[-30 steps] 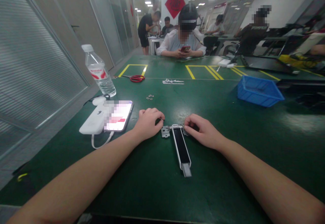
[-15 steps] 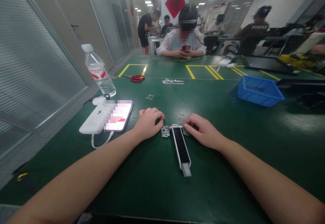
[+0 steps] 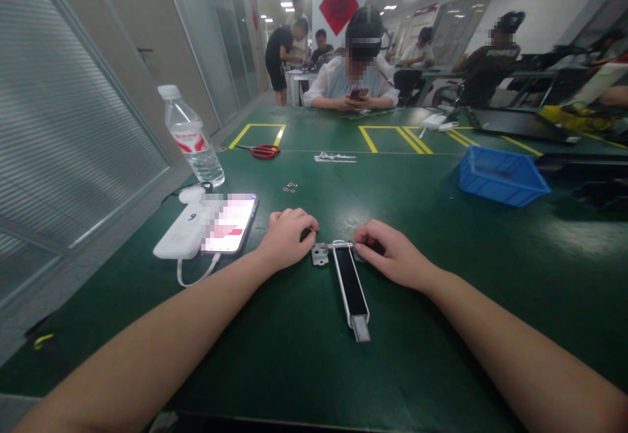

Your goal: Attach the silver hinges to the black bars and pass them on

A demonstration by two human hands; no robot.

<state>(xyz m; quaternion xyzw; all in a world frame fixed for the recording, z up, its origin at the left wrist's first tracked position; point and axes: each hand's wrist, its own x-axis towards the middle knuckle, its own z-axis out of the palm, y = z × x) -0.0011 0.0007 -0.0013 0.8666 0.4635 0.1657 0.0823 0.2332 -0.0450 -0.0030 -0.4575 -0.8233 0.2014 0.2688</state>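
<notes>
A long narrow part with a black inlay and a silver-white frame [image 3: 350, 282] lies on the table between my hands, its bare grey metal end towards me. Across its far end runs a metal crosspiece with a small holed plate [image 3: 320, 254] on the left. My left hand [image 3: 289, 240] rests just beyond that plate, thumb and forefinger closed on something too small to make out. At the crosspiece's right end, my right hand [image 3: 387, 253] pinches a metal bracket [image 3: 359, 256], mostly hidden by the fingers.
Left are a white power bank [image 3: 177, 230] cabled to a phone [image 3: 229, 224] and a water bottle [image 3: 193, 138]. Farther off lie several small metal rings [image 3: 289, 188], red-handled scissors [image 3: 265, 152] and white strips [image 3: 334, 157]. A blue bin [image 3: 503, 176] stands right. Someone sits opposite.
Both hands and the long part stay practically where they were. In the far background, a standing person's head now shows more clearly behind the one bending over.
</notes>
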